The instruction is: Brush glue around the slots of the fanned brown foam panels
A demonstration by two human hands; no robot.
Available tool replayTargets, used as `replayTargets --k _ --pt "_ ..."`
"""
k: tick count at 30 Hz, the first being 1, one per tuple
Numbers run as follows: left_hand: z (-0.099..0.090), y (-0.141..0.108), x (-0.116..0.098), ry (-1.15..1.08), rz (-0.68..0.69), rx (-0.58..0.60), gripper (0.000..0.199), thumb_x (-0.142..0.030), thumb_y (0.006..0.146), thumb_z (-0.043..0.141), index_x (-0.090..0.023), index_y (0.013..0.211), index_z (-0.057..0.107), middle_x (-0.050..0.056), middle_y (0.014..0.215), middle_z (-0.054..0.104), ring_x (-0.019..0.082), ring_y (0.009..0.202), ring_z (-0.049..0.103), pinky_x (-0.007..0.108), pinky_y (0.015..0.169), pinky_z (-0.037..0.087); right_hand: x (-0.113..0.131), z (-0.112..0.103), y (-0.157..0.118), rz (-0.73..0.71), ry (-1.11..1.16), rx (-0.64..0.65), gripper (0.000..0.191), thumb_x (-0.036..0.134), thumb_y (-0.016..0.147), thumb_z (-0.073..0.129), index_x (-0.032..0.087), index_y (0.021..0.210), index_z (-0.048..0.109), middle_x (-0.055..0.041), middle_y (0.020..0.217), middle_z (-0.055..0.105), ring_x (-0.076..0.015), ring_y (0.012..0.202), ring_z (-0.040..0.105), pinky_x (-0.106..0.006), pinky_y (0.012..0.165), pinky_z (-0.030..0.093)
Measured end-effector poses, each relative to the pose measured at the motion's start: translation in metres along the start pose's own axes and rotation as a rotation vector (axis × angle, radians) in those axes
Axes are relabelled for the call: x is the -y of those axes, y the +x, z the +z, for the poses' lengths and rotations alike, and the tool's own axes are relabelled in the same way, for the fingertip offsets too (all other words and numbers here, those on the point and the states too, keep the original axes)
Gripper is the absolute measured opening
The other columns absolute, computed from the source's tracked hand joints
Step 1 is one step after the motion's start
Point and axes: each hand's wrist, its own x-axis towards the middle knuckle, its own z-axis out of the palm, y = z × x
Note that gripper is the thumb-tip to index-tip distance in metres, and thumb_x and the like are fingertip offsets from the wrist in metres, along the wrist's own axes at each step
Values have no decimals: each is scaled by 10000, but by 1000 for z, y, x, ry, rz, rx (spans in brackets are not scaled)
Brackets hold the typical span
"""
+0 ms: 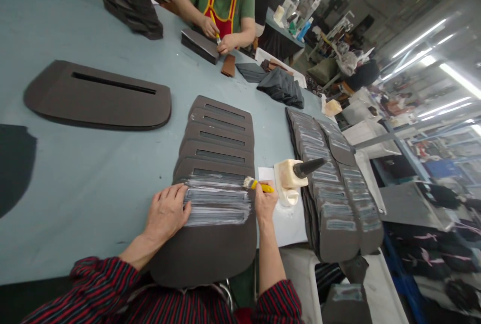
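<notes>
Counter (86,204) bears fanned stack of slotted dark foam panels (216,133), edges staggered so each slot band takes white glue (217,204); left hand (167,214) spread flat, pinning stack; right hand (265,203) pinches yellow brush (259,185) at stack's edge; cream glue pot (287,174) on paper sheet (289,229), within reach.

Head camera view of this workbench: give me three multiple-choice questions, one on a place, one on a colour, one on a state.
1. Where does the cream-coloured block container stand?
A) on a white paper sheet
B) on the floor
C) on a stack of brown leather

2. What colour is the handle of the flat bristle brush in the right hand?
A) blue
B) red
C) yellow

3. How is the left hand placed?
A) clenched in the air
B) flat on the overlapped dark grey slotted panels
C) holding the brush

1 A: the paper lies beneath it.
2 C: yellow shows beyond the fingers.
3 B: the palm rests on the white-streaked panels.
</notes>
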Motion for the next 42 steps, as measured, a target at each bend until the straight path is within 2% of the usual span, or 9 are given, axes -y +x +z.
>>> replayTargets --k 3,6,14,22,25,27,31,35,42 --pt "0 0 0 -24 1 -6 400 -286 834 485 -150 1204 554 166 1214 603 318 1090 540 468 922 388 2 2 -6 42 59 59 200 358 763 528 175 749 608 43 584 544 -113 541 477 -222 549 383" --pt "0 0 0 -37 -5 -5 404 -284 831 487 -149 1205 555 167 1216 603 321 1091 540 469 923 385 0 2 -8 72 10 -36 200 362 760 541 176 726 604 40 562 537 -116 534 481 -225 546 388" --pt "-2 0 -1 -61 -48 0 358 -262 859 470 -187 1200 550 130 1236 602 286 1130 526 446 961 363 15 1 -15 137 248 173 353 485 753 622 155 874 654 13 623 599 -122 508 530 -247 513 431" --pt "-9 -6 3 -89 -48 -29 318 -238 885 440 -188 1175 559 121 1230 612 264 1140 530 436 975 349 96 85 -64 -71 324 356 202 355 811 551 193 835 668 -23 850 684 -152 762 607 -254 716 479" --pt "-6 -8 4 -51 -31 5 334 -233 873 447 -169 1181 560 138 1225 611 281 1118 540 445 948 359 96 104 -70 -87 316 417 187 325 796 538 202 846 670 0 791 670 -131 672 583 -236 658 468" --pt "-3 -9 4 -40 -31 6 344 -238 872 450 -159 1188 557 147 1225 609 288 1111 539 448 938 364 76 93 -61 -22 270 383 198 334 778 536 198 835 669 12 726 651 -127 621 563 -231 613 455" --pt "-1 -9 3 -48 -27 -6 345 -238 870 453 -159 1191 554 148 1219 609 288 1107 539 444 933 365 21 33 -25 129 131 144 207 337 714 544 172 786 646 19 645 611 -134 580 533 -239 569 426" --pt "-4 1 2 -60 -75 -16 281 -263 879 446 -178 1111 579 127 1145 637 279 1051 557 437 904 374 15 10 -6 65 12 1 156 308 706 542 178 743 619 30 621 569 -126 572 494 -238 572 393" --pt "-1 27 7 -27 -48 -28 319 -258 853 468 -167 1143 564 143 1193 610 291 1116 529 455 955 348 81 93 -29 -81 296 351 202 342 788 536 188 876 633 16 731 614 -110 579 508 -218 564 406"
